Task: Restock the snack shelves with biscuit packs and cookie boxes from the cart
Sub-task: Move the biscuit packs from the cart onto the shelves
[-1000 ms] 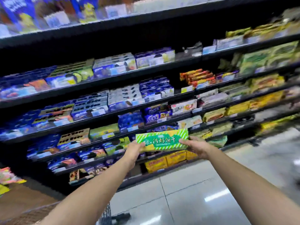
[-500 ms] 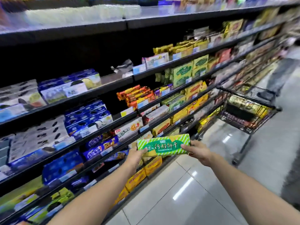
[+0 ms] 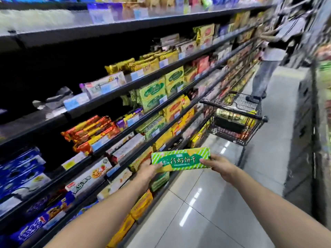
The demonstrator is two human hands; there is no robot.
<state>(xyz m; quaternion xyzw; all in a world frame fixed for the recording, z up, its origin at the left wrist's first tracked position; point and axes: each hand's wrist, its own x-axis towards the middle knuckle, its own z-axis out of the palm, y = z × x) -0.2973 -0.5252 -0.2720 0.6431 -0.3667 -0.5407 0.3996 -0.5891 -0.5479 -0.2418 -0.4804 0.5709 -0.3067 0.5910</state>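
I hold a long green and yellow striped biscuit pack (image 3: pixel 180 159) level in front of me, in the aisle beside the lower shelves. My left hand (image 3: pixel 149 170) grips its left end and my right hand (image 3: pixel 221 168) grips its right end. The snack shelves (image 3: pixel 111 97) run along my left, filled with blue, orange, yellow and green packs. Matching green packs (image 3: pixel 154 93) sit on a middle shelf further along. A black wire cart (image 3: pixel 234 120) with goods inside stands ahead against the shelves.
Another person (image 3: pixel 268 56) stands further down the aisle, reaching to the shelves just past the cart. A second shelving unit (image 3: pixel 320 122) lines the right side. Glossy tiled floor (image 3: pixel 206 203) lies between the two.
My view has swung right along the aisle. The blue packs have slid off to the left, and the cart and the other person have come into view. Both hands still hold the pack.
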